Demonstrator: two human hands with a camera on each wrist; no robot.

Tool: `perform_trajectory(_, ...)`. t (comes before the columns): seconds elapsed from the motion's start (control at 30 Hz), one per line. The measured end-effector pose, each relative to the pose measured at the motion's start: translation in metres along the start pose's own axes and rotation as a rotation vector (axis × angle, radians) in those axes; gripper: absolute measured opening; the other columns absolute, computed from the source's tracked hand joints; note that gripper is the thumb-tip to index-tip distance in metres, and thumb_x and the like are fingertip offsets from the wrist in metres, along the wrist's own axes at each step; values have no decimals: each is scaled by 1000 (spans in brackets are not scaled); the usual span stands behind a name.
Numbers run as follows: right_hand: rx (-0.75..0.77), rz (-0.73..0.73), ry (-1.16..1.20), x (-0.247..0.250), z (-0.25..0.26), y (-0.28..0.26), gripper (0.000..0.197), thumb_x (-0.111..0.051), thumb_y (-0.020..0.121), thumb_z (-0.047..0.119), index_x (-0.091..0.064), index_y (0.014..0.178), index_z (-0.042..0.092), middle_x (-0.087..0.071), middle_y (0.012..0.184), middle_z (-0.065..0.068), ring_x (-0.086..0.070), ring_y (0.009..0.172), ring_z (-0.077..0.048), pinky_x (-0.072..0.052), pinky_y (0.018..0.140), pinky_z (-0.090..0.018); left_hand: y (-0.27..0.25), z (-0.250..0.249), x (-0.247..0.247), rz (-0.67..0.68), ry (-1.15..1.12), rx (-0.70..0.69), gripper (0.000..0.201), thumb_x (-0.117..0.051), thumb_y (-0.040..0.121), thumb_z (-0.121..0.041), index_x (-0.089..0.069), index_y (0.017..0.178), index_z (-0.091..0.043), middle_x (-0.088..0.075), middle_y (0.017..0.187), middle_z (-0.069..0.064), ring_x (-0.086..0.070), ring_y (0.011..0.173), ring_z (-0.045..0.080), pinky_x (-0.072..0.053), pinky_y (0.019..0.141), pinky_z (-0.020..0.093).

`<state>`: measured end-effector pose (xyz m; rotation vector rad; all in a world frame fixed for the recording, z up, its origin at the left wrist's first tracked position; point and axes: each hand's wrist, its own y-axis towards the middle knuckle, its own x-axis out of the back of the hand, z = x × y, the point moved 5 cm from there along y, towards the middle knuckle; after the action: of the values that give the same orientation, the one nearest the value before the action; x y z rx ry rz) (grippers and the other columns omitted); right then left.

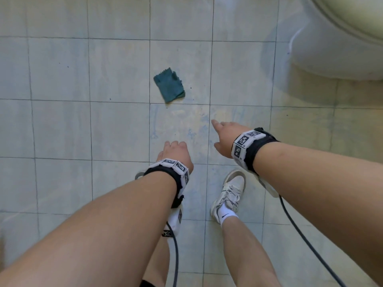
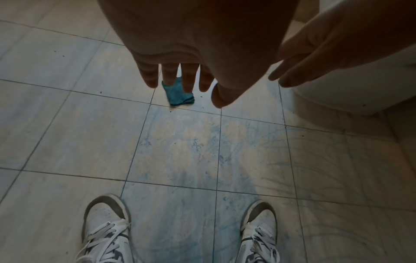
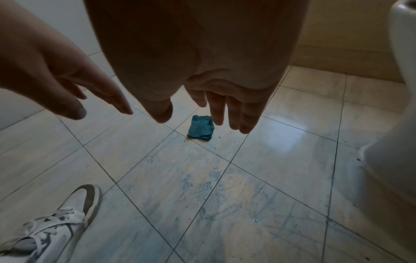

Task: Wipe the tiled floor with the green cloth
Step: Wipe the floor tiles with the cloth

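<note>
Two hands hang over the tiled floor [image 1: 116, 129], both empty with fingers loosely straight: the left hand [image 1: 176, 153] and, at its 2 o'clock, the right hand [image 1: 224, 139]. The folded green cloth [image 1: 169, 84] lies flat on a tile at 12 o'clock from the left hand, well apart from both. A swoosh logo marks the white sock [image 1: 227, 215] above a white sneaker [image 1: 230, 189]. Blue smears streak the pale tiles between cloth and feet. A white toilet [image 1: 331, 48] stands at 2 o'clock.
</note>
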<state>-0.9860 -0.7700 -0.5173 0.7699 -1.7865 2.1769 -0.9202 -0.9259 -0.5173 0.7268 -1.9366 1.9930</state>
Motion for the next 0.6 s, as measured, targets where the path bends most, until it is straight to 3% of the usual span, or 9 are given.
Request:
perform_trajectory(0.33,45,-56,34,-38,30,121,74,-46,101,34,-4,160,20,-34,157,-9,-39,139,-31,-41,107,-44,107,44,-47,-63,25,-46,45,-47,88,-11,-43,133,-11,-43,140,7,-24,142,30,-36,107,43)
perform_trajectory(0.6,161,-235,-82,-30,71,272,72,-48,101,29,-7,159,17,-26,161,-10,-28,146,-30,-33,115,-46,242,70,-64,-144,8,41,53,-54,89,-19,-39,139,-11,-36,146,11,-21,143,32,-35,108,45)
